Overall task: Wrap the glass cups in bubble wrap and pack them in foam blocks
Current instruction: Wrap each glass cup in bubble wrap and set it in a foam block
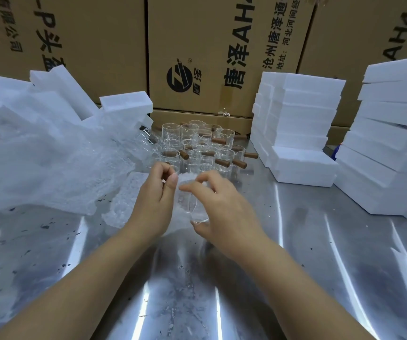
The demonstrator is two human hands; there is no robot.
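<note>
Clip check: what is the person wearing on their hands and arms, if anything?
Nothing worn shows. The left hand and right hand are bare: no gloves, rings or watch in view. The left forearm and right forearm are bare too, with no sleeves visible.

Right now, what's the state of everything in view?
Left hand: pinches the bubble wrap sheet, it seems.
Right hand: grips one cup.
Cup: tilted in hand, unwrapped.
Bubble wrap sheet: spread under the hands.
Other cups: upright, unwrapped, clustered.
Foam blocks: stacked at right.
Boxes: shut.
</note>
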